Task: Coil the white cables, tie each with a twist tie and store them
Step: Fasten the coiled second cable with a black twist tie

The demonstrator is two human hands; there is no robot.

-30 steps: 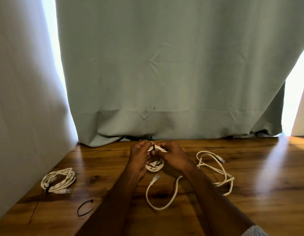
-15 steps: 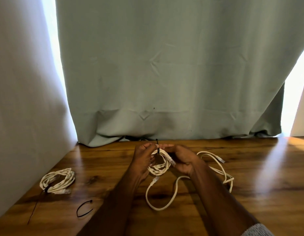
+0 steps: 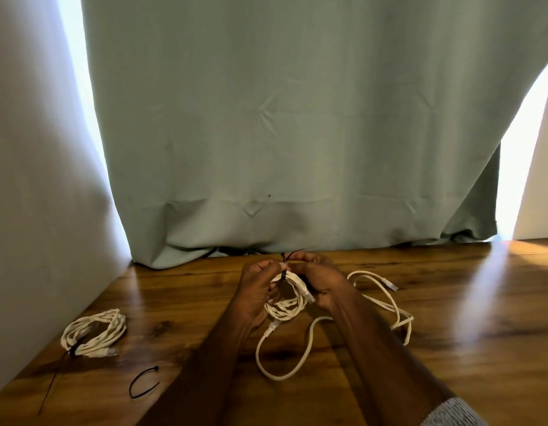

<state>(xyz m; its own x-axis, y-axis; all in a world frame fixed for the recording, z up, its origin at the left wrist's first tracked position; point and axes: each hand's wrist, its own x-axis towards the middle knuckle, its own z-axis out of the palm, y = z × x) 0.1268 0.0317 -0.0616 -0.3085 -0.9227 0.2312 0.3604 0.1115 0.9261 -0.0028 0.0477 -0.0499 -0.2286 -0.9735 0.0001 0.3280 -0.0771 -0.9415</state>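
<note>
A small coil of white cable [image 3: 286, 305] hangs between both hands above the wooden table [image 3: 451, 348]. My left hand [image 3: 259, 287] grips the coil's left side near the top. My right hand [image 3: 317, 278] holds the coil's right side and pinches a black tie [image 3: 284, 265] wrapped around the top of the coil, with the tie's thin tail sticking up to the right. One plug of the coil dangles below it. A loose white cable [image 3: 386, 299] lies uncoiled on the table to the right. A tied white coil [image 3: 93, 332] rests at the left.
A spare black tie [image 3: 142, 382], bent into a C, lies on the table at the front left. A grey-green curtain [image 3: 297, 133] hangs down to the table's back edge. A pale wall [image 3: 36, 179] closes the left side.
The hands have lifted the coil slightly and the black tie now stands up at its top, its tail drawn out to the right between my right fingers.
</note>
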